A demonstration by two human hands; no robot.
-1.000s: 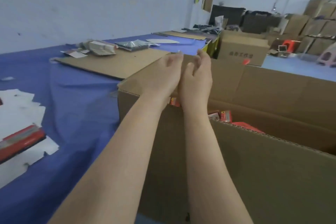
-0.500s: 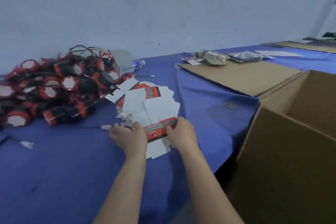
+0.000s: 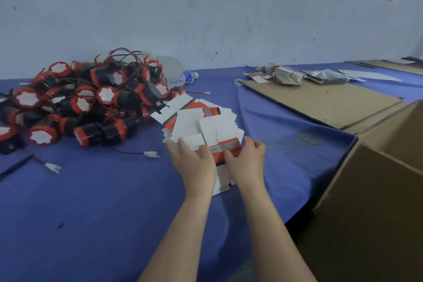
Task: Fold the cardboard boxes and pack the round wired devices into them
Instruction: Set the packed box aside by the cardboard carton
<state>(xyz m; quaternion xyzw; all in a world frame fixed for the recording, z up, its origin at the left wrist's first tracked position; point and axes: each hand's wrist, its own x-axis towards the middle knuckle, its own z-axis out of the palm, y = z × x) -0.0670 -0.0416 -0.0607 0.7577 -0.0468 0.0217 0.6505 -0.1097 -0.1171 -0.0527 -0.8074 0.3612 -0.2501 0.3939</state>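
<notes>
A heap of round black-and-red wired devices (image 3: 87, 103) lies at the left of the blue table (image 3: 91, 201). Beside it spreads a pile of flat white-and-red box blanks (image 3: 206, 121). My left hand (image 3: 194, 162) and my right hand (image 3: 247, 162) both hold the nearest flat red-and-white box blank (image 3: 225, 147) at the pile's front edge, the left on its left side, the right on its right end. The fingers curl over the blank's edges.
A large open brown carton (image 3: 377, 190) stands at the right, off the table's edge. Flat cardboard sheets (image 3: 320, 101) lie at the back right with small packets (image 3: 286, 74). Rubber bands (image 3: 309, 138) and a water bottle (image 3: 183, 78) lie on the cloth.
One second ago both hands reached over the big carton. The view has swung left to the table, and both hands now hold a flat box blank from the pile.
</notes>
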